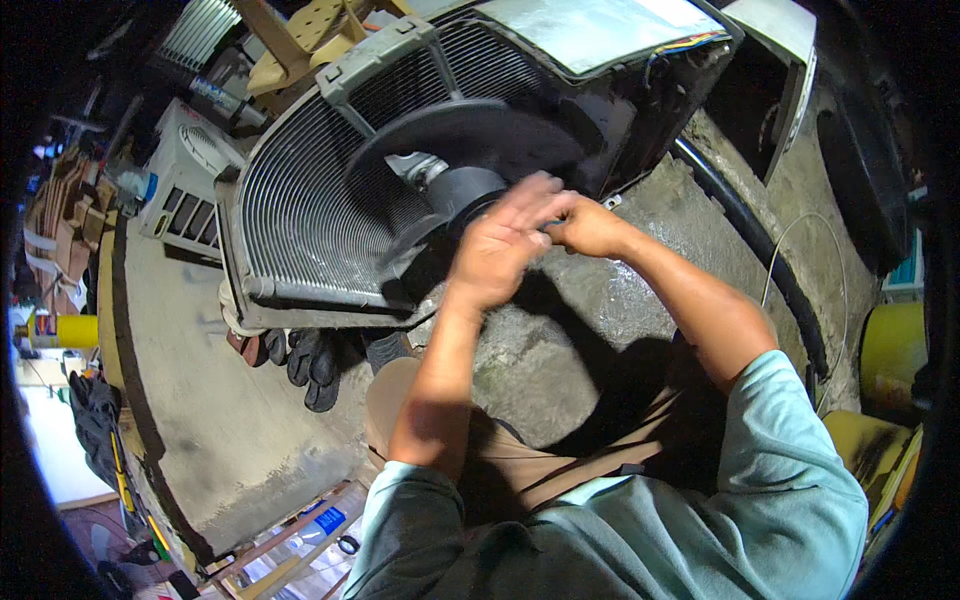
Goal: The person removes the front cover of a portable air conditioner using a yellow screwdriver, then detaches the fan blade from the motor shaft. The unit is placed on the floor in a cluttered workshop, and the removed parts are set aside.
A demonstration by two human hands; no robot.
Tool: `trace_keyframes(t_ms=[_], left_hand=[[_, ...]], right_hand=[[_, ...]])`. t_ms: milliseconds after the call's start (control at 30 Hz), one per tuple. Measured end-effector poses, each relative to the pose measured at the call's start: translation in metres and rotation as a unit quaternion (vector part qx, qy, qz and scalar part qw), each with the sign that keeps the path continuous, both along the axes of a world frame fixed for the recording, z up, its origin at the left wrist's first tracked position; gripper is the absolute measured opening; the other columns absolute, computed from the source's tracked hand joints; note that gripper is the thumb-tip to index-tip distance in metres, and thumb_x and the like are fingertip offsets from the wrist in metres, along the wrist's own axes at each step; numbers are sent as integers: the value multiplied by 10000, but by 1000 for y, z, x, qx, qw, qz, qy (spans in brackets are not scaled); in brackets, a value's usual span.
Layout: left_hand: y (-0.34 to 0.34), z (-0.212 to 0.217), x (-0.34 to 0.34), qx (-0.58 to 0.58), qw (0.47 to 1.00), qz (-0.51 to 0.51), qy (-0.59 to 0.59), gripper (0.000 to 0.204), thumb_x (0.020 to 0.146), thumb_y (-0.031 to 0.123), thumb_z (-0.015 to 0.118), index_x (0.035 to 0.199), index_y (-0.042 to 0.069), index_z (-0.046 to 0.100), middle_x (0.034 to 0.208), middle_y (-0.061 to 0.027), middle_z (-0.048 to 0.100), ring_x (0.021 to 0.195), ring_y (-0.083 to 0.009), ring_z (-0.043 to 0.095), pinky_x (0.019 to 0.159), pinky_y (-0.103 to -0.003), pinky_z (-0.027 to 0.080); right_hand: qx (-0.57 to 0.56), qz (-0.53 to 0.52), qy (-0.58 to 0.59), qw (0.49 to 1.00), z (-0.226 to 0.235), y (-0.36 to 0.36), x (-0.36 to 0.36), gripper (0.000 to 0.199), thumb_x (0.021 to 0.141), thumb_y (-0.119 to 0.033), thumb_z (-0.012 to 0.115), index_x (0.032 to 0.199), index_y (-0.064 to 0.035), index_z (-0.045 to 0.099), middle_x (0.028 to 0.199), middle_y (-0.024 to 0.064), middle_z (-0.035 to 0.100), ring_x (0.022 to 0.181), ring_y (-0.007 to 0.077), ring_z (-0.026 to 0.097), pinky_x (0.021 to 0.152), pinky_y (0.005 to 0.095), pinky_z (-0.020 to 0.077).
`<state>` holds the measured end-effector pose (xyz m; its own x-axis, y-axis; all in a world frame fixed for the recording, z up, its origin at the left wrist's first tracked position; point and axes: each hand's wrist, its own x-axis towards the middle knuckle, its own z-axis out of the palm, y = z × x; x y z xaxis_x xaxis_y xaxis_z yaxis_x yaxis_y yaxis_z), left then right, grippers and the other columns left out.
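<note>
Reaching both hands to the hub of a fan

Working over an opened outdoor air-conditioning unit (235, 225), set directly ahead on the rough grey floor (650, 240). Holding the left hand (500, 245) open, palm flat and fingers stretched out, in a blur just in front of the grey hub (460, 190). Cannot tell whether touching it. Keeping the right hand (590, 226) right beside the left, overlapping it from here, with fingers curled inward — perhaps on something small, but too hidden and blurred to tell.

Beyond the hands, showing at the middle of the unit: a broad black fan (440, 128), dark and round, with the hub at its centre. Curving around to the left of it, a bare finned coil (300, 220); across the top, a grey bracket (375, 60). Covering the upper right, a pale panel (610, 30), with coloured wires (690, 40) along its edge.

Near the lower left of the unit, black gloves (318, 365). Farther left, a smaller white unit (190, 180). Off to the right, a thick black hose (765, 235) along the floor — and well apart, near the rim, a yellow cylinder (890, 350). Wearing pale green sleeves (800, 430).
</note>
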<state>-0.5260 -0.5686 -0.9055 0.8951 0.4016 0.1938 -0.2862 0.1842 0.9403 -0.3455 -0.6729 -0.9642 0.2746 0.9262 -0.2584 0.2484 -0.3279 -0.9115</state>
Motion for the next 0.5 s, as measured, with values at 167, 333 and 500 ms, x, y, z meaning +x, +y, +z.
trace_keyframes(t_ms=[167, 333, 500], left_hand=[[-23, -8, -5, 26, 988, -107, 111, 393, 951, 19, 622, 1342, -24, 627, 1281, -113, 695, 1143, -165, 661, 1029, -295, 485], [10, -52, -48, -366, 861, 111, 334, 395, 891, 321, 663, 1199, 83, 597, 1222, -165, 692, 952, -312, 716, 750, -405, 587], [40, -63, -54, -512, 784, 329, 127, 623, 863, 342, 661, 1310, -23, 428, 1590, -239, 317, 1426, -388, 405, 1134, -529, 412]], right_hand=[[76, 74, -128, 986, -3, -6, 6, 311, 769, -247, 784, 711, -52, 549, 632, 33, 550, 632, 127, 517, 582, 340, 436], [8, -8, -29, 1000, 2, -5, -1, 293, 814, -243, 730, 665, -58, 559, 610, 39, 559, 588, 149, 520, 559, 365, 429], [-15, -7, 11, 1000, 10, 1, -2, 275, 814, -236, 729, 673, -64, 568, 606, 30, 561, 574, 134, 516, 538, 359, 415]])
